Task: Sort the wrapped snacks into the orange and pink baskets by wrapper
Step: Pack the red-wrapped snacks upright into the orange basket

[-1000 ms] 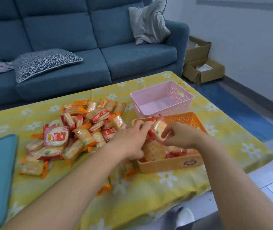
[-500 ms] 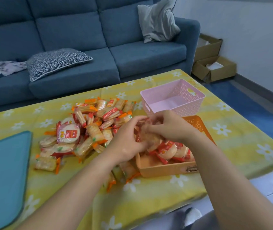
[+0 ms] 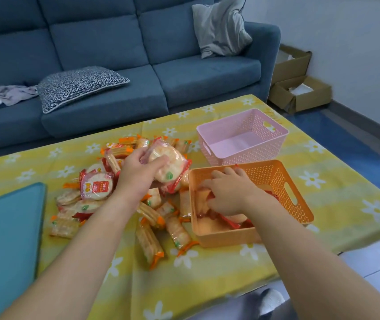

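Left hand [image 3: 135, 175] now apparently grips snack [image 3: 171, 163].

2 hands: left hand [image 3: 135, 172], right hand [image 3: 228, 192]. 2 baskets: orange basket [image 3: 276, 179] under right hand, pink basket [image 3: 253, 155] just beyond it.

Round red-edged packs: 1 held pack [image 3: 168, 167] gripped in left hand, 1 labelled pack [image 3: 96, 187] just left of that wrist, 1 more behind it. At least 3 under right hand in orange basket; exact no. hidden.

Long orange-ended packs [image 3: 149, 244]: approx. 14 round & below left hand; heap overlaps, exact no. unclear.

Beyond both hands: 1 sofa [image 3: 105, 42] w/ 2 cushions, patterned cushion [image 3: 80, 85] & grey cushion [image 3: 221, 26]. 2 cardboard boxes [image 3: 299, 93] far right. 1 teal mat [image 3: 6, 239] left of left forearm.
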Demonstrator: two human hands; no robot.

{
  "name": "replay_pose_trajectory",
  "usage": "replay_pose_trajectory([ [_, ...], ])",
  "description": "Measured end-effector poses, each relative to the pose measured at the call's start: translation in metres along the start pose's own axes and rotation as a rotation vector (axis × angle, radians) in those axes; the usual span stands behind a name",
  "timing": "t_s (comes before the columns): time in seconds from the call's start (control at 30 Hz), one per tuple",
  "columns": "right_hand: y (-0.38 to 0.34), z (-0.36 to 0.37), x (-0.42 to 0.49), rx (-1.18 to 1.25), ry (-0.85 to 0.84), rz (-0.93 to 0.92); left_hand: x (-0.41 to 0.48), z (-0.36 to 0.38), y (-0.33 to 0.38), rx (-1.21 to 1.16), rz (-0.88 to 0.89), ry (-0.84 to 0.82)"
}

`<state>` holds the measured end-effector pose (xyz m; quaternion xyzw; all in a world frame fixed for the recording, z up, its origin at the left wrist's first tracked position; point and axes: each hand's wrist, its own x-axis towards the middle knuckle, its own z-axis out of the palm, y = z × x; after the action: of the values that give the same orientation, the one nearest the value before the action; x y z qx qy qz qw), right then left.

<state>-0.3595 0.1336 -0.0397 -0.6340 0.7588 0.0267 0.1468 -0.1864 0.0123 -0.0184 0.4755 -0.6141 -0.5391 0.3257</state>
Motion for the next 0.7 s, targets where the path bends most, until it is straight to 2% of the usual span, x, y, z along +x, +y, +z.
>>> replay_pose_trajectory([
  [0.17, 0.018, -0.015, -0.012, 0.038, -0.084, 0.266, -0.007, 0.028, 0.008, 0.031, 0.042, -0.119],
  [0.3, 0.024, -0.012, -0.013, -0.035, -0.023, 0.293, -0.006, 0.046, 0.011, 0.239, 0.158, -0.339],
  [0.4, 0.027, -0.002, -0.008, -0.097, -0.124, 0.308, -0.001, 0.049, 0.014, 0.445, 0.263, -0.515],
  [0.47, 0.031, 0.003, -0.006, -0.111, -0.111, 0.309, 0.006, 0.049, 0.013, 0.657, 0.320, -0.533],
  [0.57, 0.037, 0.002, -0.005, -0.052, 0.073, 0.254, 0.012, 0.052, 0.010, 1.001, 0.396, -0.434],
  [0.63, 0.036, -0.001, -0.006, -0.020, 0.175, 0.196, 0.012, 0.056, 0.005, 1.119, 0.396, -0.423],
  [0.7, 0.033, -0.002, -0.006, -0.023, 0.193, 0.147, 0.009, 0.062, 0.003, 1.198, 0.393, -0.441],
])
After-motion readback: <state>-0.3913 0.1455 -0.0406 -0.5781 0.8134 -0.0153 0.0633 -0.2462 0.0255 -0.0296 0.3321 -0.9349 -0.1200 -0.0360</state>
